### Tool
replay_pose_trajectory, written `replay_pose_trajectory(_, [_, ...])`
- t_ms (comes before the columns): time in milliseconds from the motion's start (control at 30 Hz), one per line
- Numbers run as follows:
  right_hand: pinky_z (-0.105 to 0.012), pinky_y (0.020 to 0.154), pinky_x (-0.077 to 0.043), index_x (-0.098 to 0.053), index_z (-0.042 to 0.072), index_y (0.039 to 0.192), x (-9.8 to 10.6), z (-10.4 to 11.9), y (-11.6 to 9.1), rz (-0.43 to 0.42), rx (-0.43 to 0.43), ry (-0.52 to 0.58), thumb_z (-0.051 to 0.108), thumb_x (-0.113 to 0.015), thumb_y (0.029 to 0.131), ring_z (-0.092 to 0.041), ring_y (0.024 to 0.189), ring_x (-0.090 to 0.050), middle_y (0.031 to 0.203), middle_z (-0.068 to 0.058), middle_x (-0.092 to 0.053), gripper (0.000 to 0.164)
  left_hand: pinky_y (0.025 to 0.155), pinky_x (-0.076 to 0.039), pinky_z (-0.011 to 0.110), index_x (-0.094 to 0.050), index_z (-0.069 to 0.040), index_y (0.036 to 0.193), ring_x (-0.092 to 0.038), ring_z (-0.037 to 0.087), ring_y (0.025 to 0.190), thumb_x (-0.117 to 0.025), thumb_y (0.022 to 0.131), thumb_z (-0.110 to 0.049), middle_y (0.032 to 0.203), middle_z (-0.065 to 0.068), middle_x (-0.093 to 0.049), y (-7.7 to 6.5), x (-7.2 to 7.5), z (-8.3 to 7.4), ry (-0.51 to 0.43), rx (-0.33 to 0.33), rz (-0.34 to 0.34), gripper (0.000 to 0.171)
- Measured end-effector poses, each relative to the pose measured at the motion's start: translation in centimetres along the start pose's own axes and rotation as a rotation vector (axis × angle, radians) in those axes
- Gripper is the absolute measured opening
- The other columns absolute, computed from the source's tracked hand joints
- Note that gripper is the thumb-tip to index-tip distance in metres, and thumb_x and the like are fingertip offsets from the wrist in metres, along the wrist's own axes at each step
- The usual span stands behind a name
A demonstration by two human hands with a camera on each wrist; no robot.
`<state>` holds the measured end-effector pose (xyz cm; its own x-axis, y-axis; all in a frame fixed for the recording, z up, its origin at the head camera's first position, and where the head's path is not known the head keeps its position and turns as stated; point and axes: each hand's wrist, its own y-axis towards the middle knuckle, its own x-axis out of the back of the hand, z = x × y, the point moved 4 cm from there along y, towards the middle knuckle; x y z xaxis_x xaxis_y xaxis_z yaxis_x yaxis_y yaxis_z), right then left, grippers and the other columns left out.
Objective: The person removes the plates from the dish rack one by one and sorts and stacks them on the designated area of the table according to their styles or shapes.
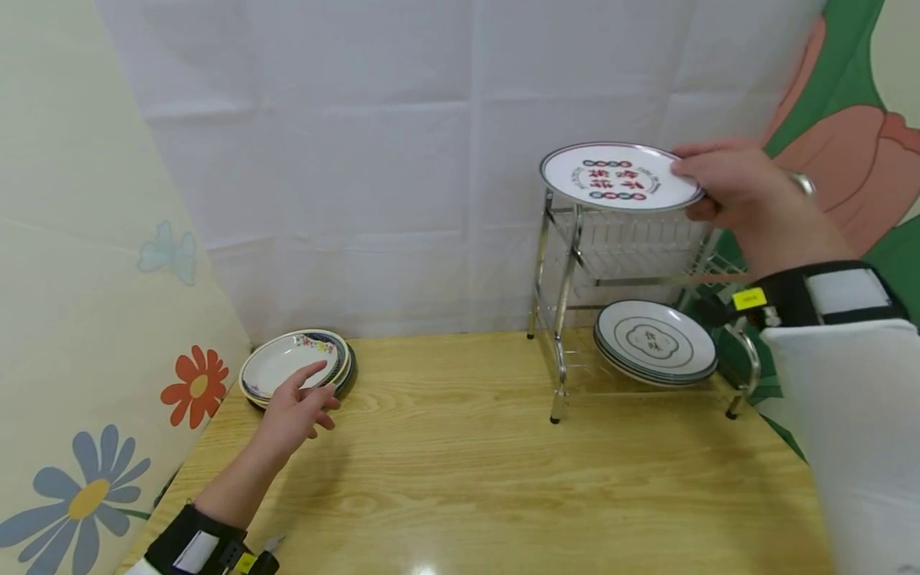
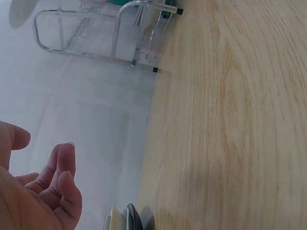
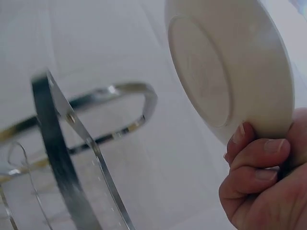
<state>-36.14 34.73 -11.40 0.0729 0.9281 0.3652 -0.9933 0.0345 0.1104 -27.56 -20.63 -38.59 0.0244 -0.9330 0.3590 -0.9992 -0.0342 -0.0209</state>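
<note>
My right hand [image 1: 743, 192] pinches the right rim of a white plate [image 1: 600, 177] with red and blue printing, thumb on top and fingers curled beneath. The plate is held nearly level over the top of a chrome dish rack [image 1: 568, 303]. Its pale underside [image 3: 240, 62] faces the right wrist camera, apart from the rack's curved rail. At the left, my left hand [image 1: 298, 411] hovers with loosely bent fingers, holding nothing. In the head view it overlaps the near edge of a plate stack [image 1: 276, 371], whose top plate has a flower pattern.
On the rack's lower tier lies a stack of white plates [image 1: 654, 339] with grey rings and printed characters. The wooden table [image 1: 446, 479] runs back to a white cloth [image 1: 374, 160]. A wall with painted flowers [image 1: 86, 503] borders the left side.
</note>
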Motion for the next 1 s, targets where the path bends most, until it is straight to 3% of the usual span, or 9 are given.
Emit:
replay_pose_trajectory(67, [-0.029, 0.047, -0.033, -0.034, 0.012, 0.161, -1.5, 0.5, 0.2, -0.015, -0.024, -0.042, 0.035, -0.048, 0.108, -0.013, 0.052, -0.048, 0.076, 0.011, -0.07, 0.06, 0.056, -0.051, 0.03, -0.032, -0.016, 0.16, -0.07, 0.015, 0.067, -0.056, 0.105, -0.026, 0.092, 0.003, -0.075, 0.0, -0.1, -0.1, -0.009, -0.003, 0.001, 0.061])
replay_pose_trajectory(300, [-0.027, 0.043, -0.036, -0.04, 0.008, 0.158, -6.6, 0.8, -1.5, 0.07, 0.082, -0.049, 0.032, -0.047, 0.109, -0.011, 0.049, -0.053, 0.081, 0.01, -0.074, 0.055, 0.053, -0.048, 0.028, -0.024, -0.02, 0.162, -0.07, 0.016, 0.065, -0.058, 0.104, -0.027, 0.09, 0.004, -0.076, -0.4, -1.1, -0.5, -0.074, -0.025, 0.042, 0.069])
replay_pose_trajectory(600, [-0.021, 0.043, -0.047, -0.044, 0.006, 0.155, -13.0, -1.3, -4.2, 0.206, 0.106, 0.039, 0.021, -0.044, 0.11, -0.005, 0.05, -0.063, 0.08, 0.008, -0.076, 0.047, 0.054, -0.049, 0.028, -0.024, -0.024, 0.162, -0.07, 0.018, 0.065, -0.052, 0.107, -0.027, 0.088, 0.004, -0.075, -0.8, -2.9, -1.3, -0.121, -0.027, 0.082, 0.062])
replay_pose_trajectory(833, [-0.022, 0.049, -0.054, -0.045, 0.012, 0.155, -17.8, -4.6, -5.3, 0.265, -0.004, 0.099, 0.02, -0.045, 0.11, -0.01, 0.058, -0.07, 0.089, 0.001, -0.077, 0.046, 0.055, -0.049, 0.029, -0.012, -0.028, 0.165, -0.07, 0.02, 0.064, -0.044, 0.109, -0.03, 0.085, 0.003, -0.073, -1.6, -5.2, -2.4, -0.222, -0.005, 0.157, 0.065])
replay_pose_trajectory(1000, [-0.021, 0.044, -0.049, -0.048, 0.013, 0.153, -21.0, -7.2, -6.0, 0.31, -0.044, 0.119, 0.019, -0.044, 0.11, -0.01, 0.053, -0.066, 0.091, -0.002, -0.077, 0.044, 0.055, -0.048, 0.029, -0.011, -0.031, 0.164, -0.068, 0.019, 0.063, -0.038, 0.11, -0.038, 0.084, 0.004, -0.073, -2.4, -6.6, -3.2, -0.27, -0.029, 0.204, 0.061])
